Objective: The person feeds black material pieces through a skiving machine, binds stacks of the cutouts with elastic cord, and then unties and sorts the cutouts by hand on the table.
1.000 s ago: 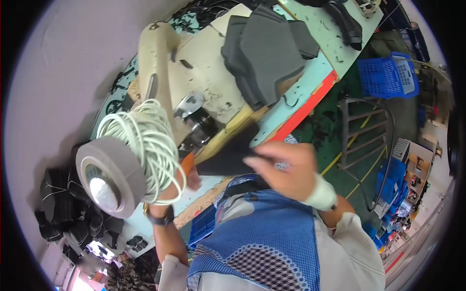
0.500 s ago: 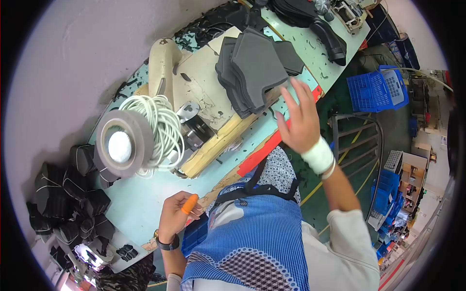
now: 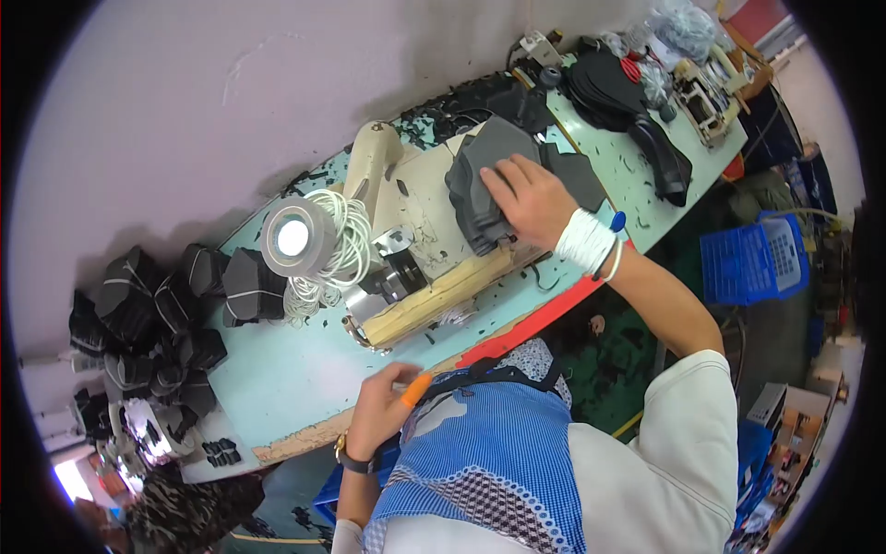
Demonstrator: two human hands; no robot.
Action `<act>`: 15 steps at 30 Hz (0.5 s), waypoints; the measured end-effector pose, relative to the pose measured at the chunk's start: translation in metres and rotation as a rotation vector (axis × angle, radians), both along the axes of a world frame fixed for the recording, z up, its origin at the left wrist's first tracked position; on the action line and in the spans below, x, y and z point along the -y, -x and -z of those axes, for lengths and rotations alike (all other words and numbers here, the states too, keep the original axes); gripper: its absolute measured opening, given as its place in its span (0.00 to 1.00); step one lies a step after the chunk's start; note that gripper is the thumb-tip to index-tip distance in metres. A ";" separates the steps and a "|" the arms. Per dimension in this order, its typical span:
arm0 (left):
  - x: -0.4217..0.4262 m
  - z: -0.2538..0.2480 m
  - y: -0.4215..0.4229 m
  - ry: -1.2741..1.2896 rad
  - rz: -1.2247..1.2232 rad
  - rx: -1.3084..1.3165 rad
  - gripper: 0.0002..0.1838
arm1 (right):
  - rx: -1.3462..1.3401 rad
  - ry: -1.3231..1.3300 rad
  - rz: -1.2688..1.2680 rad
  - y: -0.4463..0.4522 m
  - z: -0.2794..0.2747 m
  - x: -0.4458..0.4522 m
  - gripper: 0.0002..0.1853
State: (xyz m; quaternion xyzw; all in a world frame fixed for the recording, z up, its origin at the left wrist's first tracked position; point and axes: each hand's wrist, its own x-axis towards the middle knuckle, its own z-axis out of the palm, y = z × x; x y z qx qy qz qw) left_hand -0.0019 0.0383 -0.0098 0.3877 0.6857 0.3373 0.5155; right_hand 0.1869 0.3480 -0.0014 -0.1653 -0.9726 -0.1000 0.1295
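My right hand (image 3: 533, 205), with a white wrap at its wrist, rests on the stack of dark grey cut pieces (image 3: 503, 143) on the machine's cream bed. Its fingers are apart on the top piece. My left hand (image 3: 388, 403) is over the table's front edge by the apron, an orange cover (image 3: 416, 390) on one finger; its fingers are loosely bent and nothing shows in them. The machine (image 3: 376, 157) has a round lamp (image 3: 293, 237) and a coil of white cord (image 3: 343, 235). A padded wooden strip (image 3: 434, 300) runs along its front.
Tied bundles of dark pieces (image 3: 132, 294) lie at the left of the light green table (image 3: 268, 374). Another person's camouflage clothing (image 3: 198, 508) shows at the lower left. Blue crates (image 3: 752, 261) stand at the right. Black pieces (image 3: 600, 92) lie at the back right.
The dark piece between my hands one second ago is no longer there. My right hand has moved up onto the stack. My left hand has stayed near the table edge since half a second ago.
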 end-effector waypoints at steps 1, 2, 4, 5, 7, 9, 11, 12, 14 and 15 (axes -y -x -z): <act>-0.020 -0.013 -0.014 -0.150 0.071 -0.257 0.20 | 0.005 0.235 -0.007 -0.002 -0.016 -0.003 0.32; -0.036 -0.018 -0.025 -0.370 0.027 -0.366 0.31 | -0.089 0.484 0.008 -0.007 -0.033 -0.010 0.31; -0.077 -0.053 -0.051 -0.531 -0.030 -0.581 0.38 | 0.174 0.901 -0.053 -0.019 -0.077 -0.010 0.24; -0.094 -0.060 -0.062 -0.581 -0.048 -0.508 0.40 | 0.320 1.055 -0.072 -0.030 -0.083 -0.004 0.21; -0.114 -0.057 -0.081 -0.436 0.026 -0.097 0.43 | 0.119 1.308 -0.125 -0.056 -0.081 0.021 0.29; -0.125 -0.055 -0.089 -0.139 0.190 0.253 0.44 | -0.341 1.591 0.045 -0.091 -0.046 0.050 0.37; -0.121 -0.044 -0.116 -0.173 0.033 0.346 0.43 | -0.683 1.975 0.299 -0.126 -0.023 0.078 0.46; -0.119 -0.035 -0.130 -0.211 -0.140 0.430 0.43 | -0.795 2.091 0.335 -0.128 -0.008 0.093 0.40; -0.121 -0.029 -0.155 -0.285 0.013 -0.077 0.44 | -0.936 2.247 0.393 -0.118 0.008 0.105 0.35; -0.129 -0.032 -0.155 -0.257 -0.028 0.063 0.44 | -0.941 2.249 0.383 -0.123 0.014 0.096 0.35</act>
